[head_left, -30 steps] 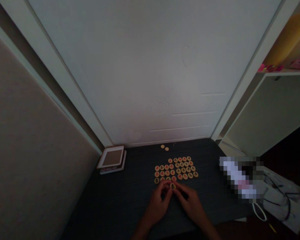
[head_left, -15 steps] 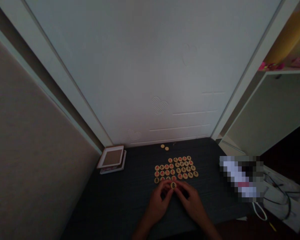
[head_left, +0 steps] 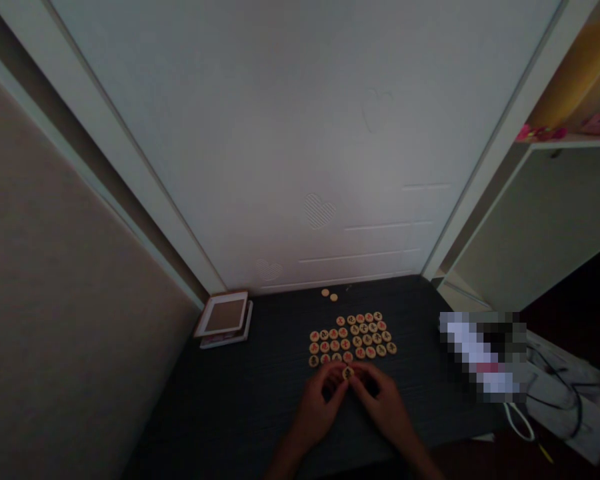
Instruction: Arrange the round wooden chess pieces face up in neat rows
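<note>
Between the fingertips of my left hand (head_left: 320, 400) and my right hand (head_left: 379, 397) is a round xiangqi piece (head_left: 348, 373) with a dark character on its face. Both hands are closed in a pinch on it, thumbs at its near edge. Just beyond my fingers, xiangqi pieces (head_left: 335, 345) marked in red or black lie face up in rows on the dark table. A second block of such pieces (head_left: 371, 339) sits to the right. My fingers partly cover the nearest pieces of the left block.
Two plain discs (head_left: 333, 297) lie apart near the table's back edge. Framed items (head_left: 225, 317) are stacked at the far left of the dark table (head_left: 220, 407). A white heart-embossed panel (head_left: 280, 167) rises behind. On the right are a pixelated area and a white box (head_left: 573, 417) with cables.
The held piece has shifted very slightly toward me between my fingertips. Both hands stay in nearly the same place, and the laid-out pieces have not moved.
</note>
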A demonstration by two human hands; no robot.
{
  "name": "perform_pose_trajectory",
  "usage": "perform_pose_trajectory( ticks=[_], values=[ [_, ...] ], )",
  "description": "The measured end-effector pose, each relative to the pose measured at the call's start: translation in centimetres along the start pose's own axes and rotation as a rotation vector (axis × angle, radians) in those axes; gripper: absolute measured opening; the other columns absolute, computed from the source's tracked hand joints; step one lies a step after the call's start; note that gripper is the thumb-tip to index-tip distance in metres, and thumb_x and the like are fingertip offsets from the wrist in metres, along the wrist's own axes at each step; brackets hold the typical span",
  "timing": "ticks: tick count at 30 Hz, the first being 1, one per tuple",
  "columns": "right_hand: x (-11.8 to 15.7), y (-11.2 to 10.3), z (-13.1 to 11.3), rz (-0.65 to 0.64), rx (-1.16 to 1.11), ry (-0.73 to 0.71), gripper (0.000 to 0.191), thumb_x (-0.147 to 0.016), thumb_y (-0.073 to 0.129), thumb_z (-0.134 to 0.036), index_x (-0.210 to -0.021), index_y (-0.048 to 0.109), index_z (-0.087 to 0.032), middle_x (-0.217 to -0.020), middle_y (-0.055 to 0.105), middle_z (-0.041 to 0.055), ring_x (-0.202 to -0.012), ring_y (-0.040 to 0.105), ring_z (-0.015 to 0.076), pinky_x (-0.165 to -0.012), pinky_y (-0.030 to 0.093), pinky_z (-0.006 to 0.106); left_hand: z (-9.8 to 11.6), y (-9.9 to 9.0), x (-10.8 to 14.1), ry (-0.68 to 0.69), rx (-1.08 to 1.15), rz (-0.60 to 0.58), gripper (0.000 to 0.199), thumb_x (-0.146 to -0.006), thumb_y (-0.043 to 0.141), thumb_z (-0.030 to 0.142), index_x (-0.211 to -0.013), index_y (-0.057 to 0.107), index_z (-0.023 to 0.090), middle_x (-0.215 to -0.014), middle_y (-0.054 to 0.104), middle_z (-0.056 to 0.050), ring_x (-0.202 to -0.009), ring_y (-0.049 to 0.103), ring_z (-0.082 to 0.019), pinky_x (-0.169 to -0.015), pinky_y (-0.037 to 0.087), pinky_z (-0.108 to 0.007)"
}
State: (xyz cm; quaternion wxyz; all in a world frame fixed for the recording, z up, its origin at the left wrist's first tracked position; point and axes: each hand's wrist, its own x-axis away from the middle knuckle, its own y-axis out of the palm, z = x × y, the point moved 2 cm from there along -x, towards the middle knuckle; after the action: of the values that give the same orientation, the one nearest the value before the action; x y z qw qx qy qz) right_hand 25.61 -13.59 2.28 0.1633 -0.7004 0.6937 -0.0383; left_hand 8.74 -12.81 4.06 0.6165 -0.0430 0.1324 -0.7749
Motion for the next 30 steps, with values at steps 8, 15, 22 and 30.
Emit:
perform_pose_trajectory(
  ticks=[8, 15, 22, 30],
  values=[
    [-0.1, 0.1, 0.1, 0.006, -0.004, 0.032, 0.036, -0.089, 0.065, -0.056, -0.095, 0.074, -0.021, -0.082, 0.075, 0.0041, -0.077, 0.071, 0.0214, -0.072, 0.056, 0.029, 0.4, 0.1, 0.3, 0.032, -0.097, -0.049, 0.02, -0.092, 0.064, 0.033, -0.11, 0.069, 0.026, -0.096, 0.077, -0.003, -0.082, 0.069, -0.02, -0.077, 0.054, -0.029],
    [-0.1, -0.1, 0.1, 0.02, 0.006, 0.031, 0.039, -0.091, 0.061, -0.057, -0.089, 0.074, -0.021, -0.085, 0.076, 0.0063, -0.08, 0.072, 0.0234, -0.074, 0.057, 0.03, 0.5, 0.1, 0.4, 0.034, -0.114, -0.028, 0.019, -0.091, 0.065, 0.036, -0.107, 0.071, 0.026, -0.092, 0.076, -0.003, -0.078, 0.067, -0.019, -0.074, 0.053, -0.029],
    [-0.1, -0.1, -0.5, 0.003, -0.003, 0.014, 0.037, -0.092, 0.059, -0.055, -0.092, 0.074, -0.022, -0.09, 0.077, 0.007, -0.086, 0.072, 0.0241, -0.079, 0.058, 0.032, 0.6, 0.0, 0.4, 0.004, -0.091, 0.012, 0.023, -0.093, 0.063, 0.038, -0.11, 0.07, 0.025, -0.096, 0.076, -0.004, -0.084, 0.068, -0.022, -0.079, 0.054, -0.031],
    [0.0, 0.1, -0.6, -0.027, -0.018, -0.005, 0.036, -0.093, 0.059, -0.053, -0.103, 0.075, -0.022, -0.094, 0.077, 0.0075, -0.087, 0.073, 0.0244, -0.083, 0.058, 0.034, 0.3, 0.2, 0.2, -0.001, -0.067, 0.028, 0.023, -0.09, 0.065, 0.036, -0.108, 0.068, 0.023, -0.09, 0.075, -0.005, -0.078, 0.068, -0.02, -0.073, 0.054, -0.029]
  ],
)
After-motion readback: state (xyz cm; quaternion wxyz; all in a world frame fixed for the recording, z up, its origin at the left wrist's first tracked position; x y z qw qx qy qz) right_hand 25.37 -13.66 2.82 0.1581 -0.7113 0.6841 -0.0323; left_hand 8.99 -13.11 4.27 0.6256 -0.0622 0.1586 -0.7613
